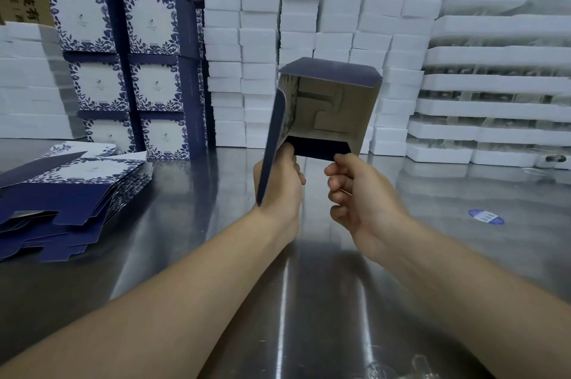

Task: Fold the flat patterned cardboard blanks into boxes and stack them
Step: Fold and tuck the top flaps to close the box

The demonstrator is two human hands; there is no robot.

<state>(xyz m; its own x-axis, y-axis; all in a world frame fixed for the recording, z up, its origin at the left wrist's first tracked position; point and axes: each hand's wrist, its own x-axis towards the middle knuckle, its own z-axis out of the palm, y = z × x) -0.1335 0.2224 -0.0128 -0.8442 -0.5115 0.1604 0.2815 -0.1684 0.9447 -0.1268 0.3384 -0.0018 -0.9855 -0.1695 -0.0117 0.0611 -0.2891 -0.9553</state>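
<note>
Our left hand [279, 184] grips the half-folded box [333, 113] at its lower corner. Our right hand [355, 193] pinches its dark flap [318, 148].

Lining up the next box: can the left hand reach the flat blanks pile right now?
Likely yes: only bare table separates left hand and flat blanks, though it now grips the half-folded box.

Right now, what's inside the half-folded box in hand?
Inside the half-folded box: bare walls and interlocked bottom flaps at the far end; no contents show. The dark blue flap pinched by the right hand hides the lower inside edge; the left hand grips the side flap.
</note>
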